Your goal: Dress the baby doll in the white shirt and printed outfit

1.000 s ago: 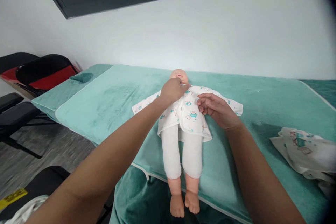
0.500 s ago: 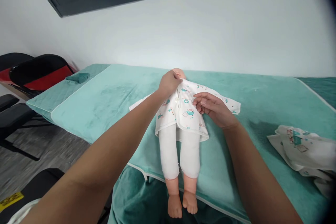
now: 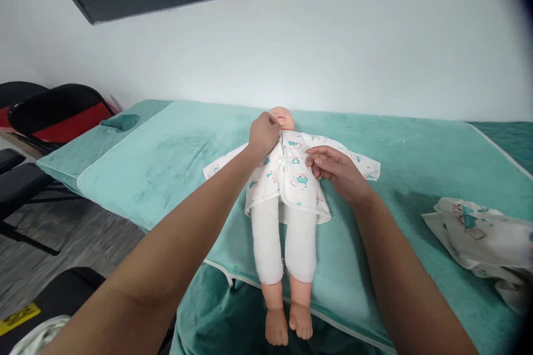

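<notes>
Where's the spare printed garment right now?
In the head view, the spare printed garment lies crumpled on the teal towel at the far right edge, well right of the doll and the right hand.

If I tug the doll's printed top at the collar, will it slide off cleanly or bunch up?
The printed top looks thin and floppy, so it would probably bunch. The right hand resting on its front would likely hold it, as would its spread sleeves. The doll might drag along the towel instead.
</notes>
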The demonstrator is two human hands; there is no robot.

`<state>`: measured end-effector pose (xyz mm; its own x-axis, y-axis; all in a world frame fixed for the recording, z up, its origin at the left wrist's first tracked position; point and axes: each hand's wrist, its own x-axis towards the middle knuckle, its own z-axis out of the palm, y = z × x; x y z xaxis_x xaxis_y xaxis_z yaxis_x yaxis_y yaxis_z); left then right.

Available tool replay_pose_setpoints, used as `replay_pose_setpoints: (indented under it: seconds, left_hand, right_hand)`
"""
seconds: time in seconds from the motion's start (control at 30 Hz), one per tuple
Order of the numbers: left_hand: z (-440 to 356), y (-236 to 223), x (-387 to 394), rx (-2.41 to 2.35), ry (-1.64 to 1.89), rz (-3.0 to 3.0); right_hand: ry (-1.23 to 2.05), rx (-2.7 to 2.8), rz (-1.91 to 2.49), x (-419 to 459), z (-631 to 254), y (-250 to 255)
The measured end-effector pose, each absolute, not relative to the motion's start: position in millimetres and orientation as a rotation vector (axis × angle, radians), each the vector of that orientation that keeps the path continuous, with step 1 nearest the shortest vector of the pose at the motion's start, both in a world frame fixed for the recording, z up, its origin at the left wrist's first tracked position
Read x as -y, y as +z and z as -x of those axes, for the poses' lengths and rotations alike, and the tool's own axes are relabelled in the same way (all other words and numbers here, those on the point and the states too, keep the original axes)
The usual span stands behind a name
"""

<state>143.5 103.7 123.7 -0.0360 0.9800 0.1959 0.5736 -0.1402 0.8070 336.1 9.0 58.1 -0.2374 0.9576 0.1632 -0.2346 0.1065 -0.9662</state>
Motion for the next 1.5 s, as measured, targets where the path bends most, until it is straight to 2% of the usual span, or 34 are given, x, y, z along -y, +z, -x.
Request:
replay_pose_setpoints:
  seconds: [0.27,0.43,0.57,0.73,1.0,1.17,1.33,1.5]
  left_hand:
    - [-120.4,102.8,-15.4,-1.423,1.198,-1.808]
    - [-94.7,65.3,50.4,-1.343,1.215,-2.009]
    - [-88.1,46.4,72.4,-1.404,1.276,-2.172]
    - [-87.9,40.5,77.8,-1.505,1.256,-2.182]
    - [-76.3,29.8,93.9,-1.24,1.335,-2.159]
    - [-65.9,28.3,85.9,-1.199,1.423,-1.744]
    - [-49.5,18.1,49.2,-1.227,1.423,-1.141]
    - [-41.7,18.7,17.0,-1.216,1.363,-1.16]
  right_hand:
    - [1.324,1.326,0.862,-7.9,-335.1,57.0]
    - [1.099,1.515,0.98,1.0,-325.8,54.6]
    - [0.909,1.641,0.985,16.0,-320.2,44.5]
    - [0.738,1.653,0.993,49.8,-320.1,24.1]
    - [0.519,1.565,1.266,104.1,-310.4,6.4]
    - [0.578,1.479,1.301,119.1,-311.9,6.6]
    - [0.591,1.283,1.389,108.2,-322.3,10.0]
    - [0.563,1.222,1.65,50.8,-325.3,18.7]
